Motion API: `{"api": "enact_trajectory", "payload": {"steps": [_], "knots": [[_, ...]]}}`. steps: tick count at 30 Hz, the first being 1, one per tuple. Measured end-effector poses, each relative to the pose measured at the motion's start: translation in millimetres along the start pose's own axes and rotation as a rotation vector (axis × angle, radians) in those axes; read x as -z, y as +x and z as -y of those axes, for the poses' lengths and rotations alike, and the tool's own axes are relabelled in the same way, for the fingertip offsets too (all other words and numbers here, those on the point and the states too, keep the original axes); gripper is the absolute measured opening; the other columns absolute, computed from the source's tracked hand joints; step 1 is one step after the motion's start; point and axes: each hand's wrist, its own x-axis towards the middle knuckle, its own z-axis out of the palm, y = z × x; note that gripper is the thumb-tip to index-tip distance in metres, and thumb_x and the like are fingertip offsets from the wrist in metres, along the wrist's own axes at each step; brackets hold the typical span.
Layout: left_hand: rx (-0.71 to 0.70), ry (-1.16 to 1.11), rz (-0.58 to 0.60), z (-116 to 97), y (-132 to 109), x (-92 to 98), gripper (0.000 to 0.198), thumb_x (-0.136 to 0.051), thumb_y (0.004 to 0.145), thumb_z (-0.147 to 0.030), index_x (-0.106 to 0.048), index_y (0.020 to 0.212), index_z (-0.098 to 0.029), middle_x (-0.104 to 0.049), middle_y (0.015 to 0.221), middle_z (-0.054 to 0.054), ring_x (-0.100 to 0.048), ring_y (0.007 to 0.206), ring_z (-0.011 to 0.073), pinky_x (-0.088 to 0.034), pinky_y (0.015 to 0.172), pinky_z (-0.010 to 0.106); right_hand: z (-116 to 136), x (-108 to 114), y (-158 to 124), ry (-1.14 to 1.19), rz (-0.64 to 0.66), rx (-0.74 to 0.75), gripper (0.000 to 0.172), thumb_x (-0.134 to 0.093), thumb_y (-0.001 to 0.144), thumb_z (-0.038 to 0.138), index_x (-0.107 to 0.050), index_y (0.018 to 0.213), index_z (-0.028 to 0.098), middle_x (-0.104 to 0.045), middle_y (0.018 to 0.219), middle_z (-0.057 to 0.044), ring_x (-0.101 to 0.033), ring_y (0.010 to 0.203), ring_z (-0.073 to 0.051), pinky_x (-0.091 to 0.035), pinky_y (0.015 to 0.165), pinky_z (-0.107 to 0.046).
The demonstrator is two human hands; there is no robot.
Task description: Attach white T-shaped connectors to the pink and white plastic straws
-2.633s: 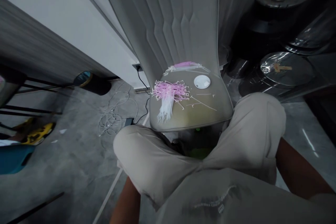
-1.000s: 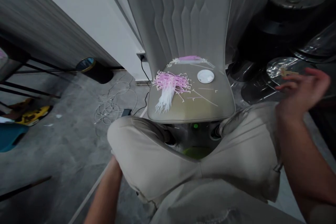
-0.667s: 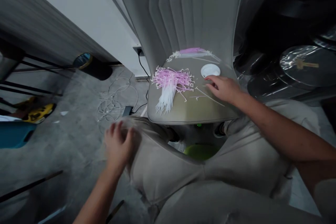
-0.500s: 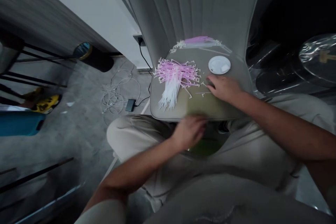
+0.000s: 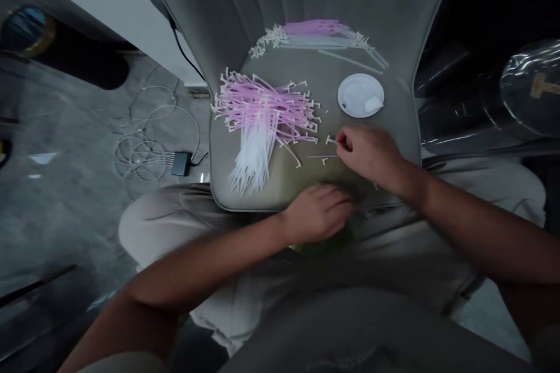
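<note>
Across the pale grey padded seat of a pleated upholstered chair, a large loose heap of thin pink-and-white plastic strips with T-shaped ends lies to the left, and a smaller, neater row of pink and white strips runs along the far edge by the backrest. Most of the strips sit in that heap; only a few short white plastic pieces lie scattered on the bare middle of the seat. My right hand sits over them, fingers bunched down beside a small T-shaped white piece, though I cannot tell whether they grip it. My left hand rests open and loosely curved at the seat's near edge, holding nothing I can see. To the right of the heap sits a round white plastic lid. Farther right, a clear domed cover bears a tan cross-shaped label, and I can read no writing on it.
</note>
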Motion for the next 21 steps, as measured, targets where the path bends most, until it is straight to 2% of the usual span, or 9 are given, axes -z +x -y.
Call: {"api": "enact_trajectory", "payload": {"steps": [4,7,13,21], "knots": [[0.216,0.07,-0.238,26,14,30.6,0.034,-0.054,0.092,-0.023,-0.055,0.125,-0.018,-0.066,0.119,0.01,-0.062,0.107,0.0209,-0.051,0.09,0.037,-7,9,-7,0.232,-0.017,-0.017,0.011,-0.057,0.085,0.025,-0.065,0.089,0.019,-0.065,0.071,-0.001,-0.053,0.061,-0.014,-0.032,0.059,-0.028],[0.362,0.12,-0.326,39,17,37.4,0.04,-0.059,0.091,-0.031,-0.055,0.128,-0.017,-0.064,0.119,0.012,-0.061,0.11,0.0229,-0.05,0.095,0.038,-7,14,-18,0.361,0.017,0.027,0.01,-0.059,0.085,0.028,-0.064,0.089,0.02,-0.06,0.066,0.001,-0.05,0.059,-0.013,-0.032,0.058,-0.027],[0.333,0.05,-0.318,46,20,30.6,0.017,-0.06,0.092,-0.031,-0.07,0.097,-0.018,-0.071,0.096,0.005,-0.066,0.09,0.016,-0.052,0.084,0.031,-6,14,-32,0.416,0.063,0.101,0.009,-0.059,0.085,0.029,-0.064,0.088,0.022,-0.059,0.067,0.001,-0.047,0.057,-0.012,-0.034,0.059,-0.027],[0.392,-0.168,-0.331,43,22,29.5,0.017,-0.063,0.09,-0.029,-0.071,0.101,-0.019,-0.07,0.096,0.005,-0.066,0.09,0.0137,-0.053,0.083,0.028,-14,7,-30,0.413,0.134,0.13,0.008,-0.059,0.083,0.023,-0.065,0.088,0.02,-0.059,0.067,0.001,-0.052,0.063,-0.013,-0.035,0.062,-0.026]]}}
